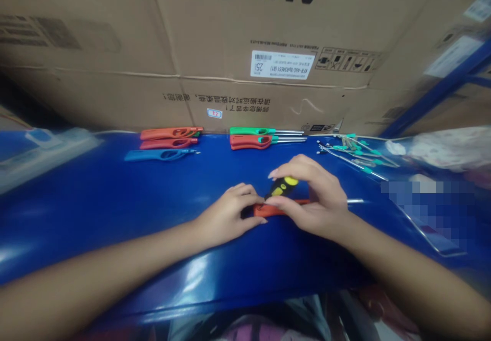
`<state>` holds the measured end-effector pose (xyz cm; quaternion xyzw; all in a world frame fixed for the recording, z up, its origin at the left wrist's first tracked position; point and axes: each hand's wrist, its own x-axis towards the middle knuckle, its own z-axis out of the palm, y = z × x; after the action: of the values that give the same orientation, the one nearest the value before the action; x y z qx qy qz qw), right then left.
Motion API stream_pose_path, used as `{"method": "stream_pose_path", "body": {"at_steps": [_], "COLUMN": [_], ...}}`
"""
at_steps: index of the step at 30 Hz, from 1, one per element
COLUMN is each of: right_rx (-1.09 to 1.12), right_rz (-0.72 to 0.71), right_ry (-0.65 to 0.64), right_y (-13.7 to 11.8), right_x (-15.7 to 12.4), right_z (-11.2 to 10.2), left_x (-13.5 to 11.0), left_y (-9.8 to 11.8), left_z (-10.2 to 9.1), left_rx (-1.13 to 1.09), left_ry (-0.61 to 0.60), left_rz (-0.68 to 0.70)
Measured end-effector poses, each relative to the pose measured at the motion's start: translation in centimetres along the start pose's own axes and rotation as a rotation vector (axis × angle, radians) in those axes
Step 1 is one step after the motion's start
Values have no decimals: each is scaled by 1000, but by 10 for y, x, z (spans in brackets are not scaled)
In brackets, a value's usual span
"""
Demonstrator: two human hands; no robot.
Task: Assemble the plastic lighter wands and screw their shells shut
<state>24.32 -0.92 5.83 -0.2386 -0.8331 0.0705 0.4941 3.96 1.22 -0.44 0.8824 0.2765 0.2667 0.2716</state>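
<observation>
An orange long-nosed lighter [264, 210] lies on the blue table [115, 203] between my hands, its metal tube poking out to the right. My left hand [230, 216] is closed on the lighter's handle end and holds it down. My right hand [310, 198] is closed round a black and yellow screwdriver [282, 187], whose tip points down at the lighter body; the same hand also rests over the lighter's middle.
Orange and blue lighters [169, 141] lie at the back left, a green and an orange one [261, 137] at the back centre. Several loose metal tubes with green ends [356, 152] lie at the back right. A big cardboard box [245, 49] stands behind the table.
</observation>
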Motion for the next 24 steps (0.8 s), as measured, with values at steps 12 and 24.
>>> {"method": "stream_pose_path", "body": {"at_steps": [12, 24], "right_rx": [160, 43], "right_rz": [186, 410], "right_ry": [-77, 249], "right_y": [2, 18], "right_x": [-3, 13], "right_z": [1, -21], "left_x": [-1, -2], "left_y": [-1, 15], "left_z": [2, -21], "left_rx": [19, 183], "left_ry": [17, -123], "left_rz": [-11, -99]}}
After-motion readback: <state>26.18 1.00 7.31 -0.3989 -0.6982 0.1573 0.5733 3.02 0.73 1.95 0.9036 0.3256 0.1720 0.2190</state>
